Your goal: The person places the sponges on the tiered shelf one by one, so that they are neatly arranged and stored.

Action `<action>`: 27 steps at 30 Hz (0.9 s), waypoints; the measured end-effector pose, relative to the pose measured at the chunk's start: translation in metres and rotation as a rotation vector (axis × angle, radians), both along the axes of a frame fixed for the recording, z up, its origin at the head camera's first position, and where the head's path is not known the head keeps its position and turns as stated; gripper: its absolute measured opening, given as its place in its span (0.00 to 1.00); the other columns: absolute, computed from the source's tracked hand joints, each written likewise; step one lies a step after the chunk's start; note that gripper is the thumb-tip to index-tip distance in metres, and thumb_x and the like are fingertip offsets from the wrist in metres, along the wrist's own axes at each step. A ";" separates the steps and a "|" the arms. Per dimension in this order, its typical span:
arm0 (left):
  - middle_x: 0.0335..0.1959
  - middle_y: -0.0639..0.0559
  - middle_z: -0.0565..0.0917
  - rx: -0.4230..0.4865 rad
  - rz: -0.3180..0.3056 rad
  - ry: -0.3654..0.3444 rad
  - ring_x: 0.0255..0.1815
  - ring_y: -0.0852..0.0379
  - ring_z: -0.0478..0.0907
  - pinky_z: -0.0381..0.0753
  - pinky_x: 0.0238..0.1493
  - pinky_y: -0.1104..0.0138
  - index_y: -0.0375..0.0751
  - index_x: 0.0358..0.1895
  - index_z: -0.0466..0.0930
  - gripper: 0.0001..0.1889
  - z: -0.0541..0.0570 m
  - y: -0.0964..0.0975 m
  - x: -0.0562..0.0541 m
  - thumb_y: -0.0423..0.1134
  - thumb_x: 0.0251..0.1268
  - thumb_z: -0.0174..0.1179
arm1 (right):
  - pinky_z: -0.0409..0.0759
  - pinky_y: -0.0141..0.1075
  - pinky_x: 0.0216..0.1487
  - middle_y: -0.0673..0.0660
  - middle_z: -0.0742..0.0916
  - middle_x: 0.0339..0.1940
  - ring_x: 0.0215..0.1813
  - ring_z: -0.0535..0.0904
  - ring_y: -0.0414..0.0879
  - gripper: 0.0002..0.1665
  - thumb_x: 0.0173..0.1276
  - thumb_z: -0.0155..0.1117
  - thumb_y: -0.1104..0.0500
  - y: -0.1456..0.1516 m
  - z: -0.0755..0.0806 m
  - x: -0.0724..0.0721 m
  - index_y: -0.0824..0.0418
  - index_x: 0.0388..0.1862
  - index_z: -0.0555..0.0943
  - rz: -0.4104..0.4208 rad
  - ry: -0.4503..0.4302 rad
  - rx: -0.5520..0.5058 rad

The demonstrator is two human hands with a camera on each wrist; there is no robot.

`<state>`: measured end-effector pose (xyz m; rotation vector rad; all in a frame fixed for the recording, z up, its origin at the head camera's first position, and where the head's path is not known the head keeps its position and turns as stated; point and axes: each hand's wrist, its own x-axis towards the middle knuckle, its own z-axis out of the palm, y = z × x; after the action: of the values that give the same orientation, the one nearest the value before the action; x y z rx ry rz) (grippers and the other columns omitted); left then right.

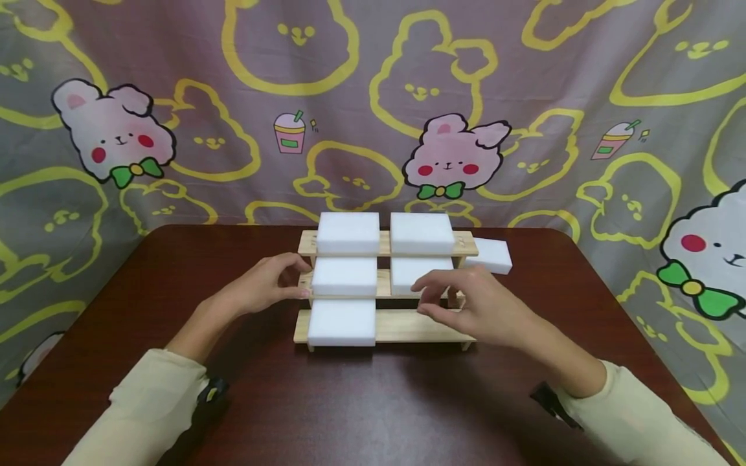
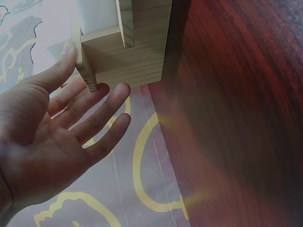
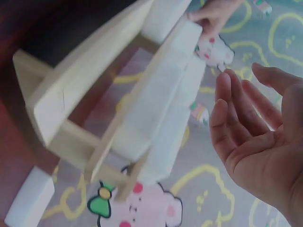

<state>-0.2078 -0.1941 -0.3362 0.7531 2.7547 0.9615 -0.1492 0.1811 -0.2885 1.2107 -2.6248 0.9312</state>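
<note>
A three-tier wooden rack [image 1: 425, 325] stands on the table and bears several white foam blocks. Two lie on the top tier, a left one [image 1: 348, 234] and a right one [image 1: 422, 234]. The middle tier carries two more, and the lowest has one block [image 1: 342, 323] on its left half. My left hand [image 1: 262, 283] grips the left end of the middle board; the left wrist view has the thumb [image 2: 66, 54] on one face and fingers behind the board. In front of the rack's right side, my right hand [image 1: 472, 307] hovers with loosely bent fingers, holding nothing.
Another white foam block [image 1: 492, 255] lies on the table behind the rack's right end. The dark brown table [image 1: 373, 401] backs onto a hanging curtain [image 1: 361, 116] printed with cartoon rabbits. Dark straps show at both sleeve cuffs.
</note>
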 end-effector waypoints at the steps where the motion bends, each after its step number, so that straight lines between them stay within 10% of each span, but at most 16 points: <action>1: 0.54 0.37 0.82 0.000 0.001 0.001 0.47 0.46 0.79 0.81 0.45 0.57 0.29 0.57 0.78 0.21 0.000 0.000 0.000 0.36 0.66 0.73 | 0.83 0.35 0.35 0.41 0.90 0.32 0.35 0.83 0.32 0.12 0.65 0.77 0.63 0.004 0.001 0.000 0.57 0.46 0.87 -0.012 0.012 -0.009; 27: 0.56 0.36 0.82 -0.009 -0.002 -0.010 0.49 0.45 0.79 0.80 0.46 0.55 0.29 0.58 0.78 0.22 0.004 0.003 0.003 0.39 0.67 0.72 | 0.79 0.33 0.31 0.46 0.89 0.29 0.30 0.80 0.39 0.09 0.62 0.79 0.66 0.079 -0.008 -0.037 0.58 0.39 0.88 -0.357 0.168 0.008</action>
<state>-0.2051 -0.1914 -0.3323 0.7483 2.7471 0.9498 -0.1858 0.2604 -0.2969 0.7450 -2.5884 0.7203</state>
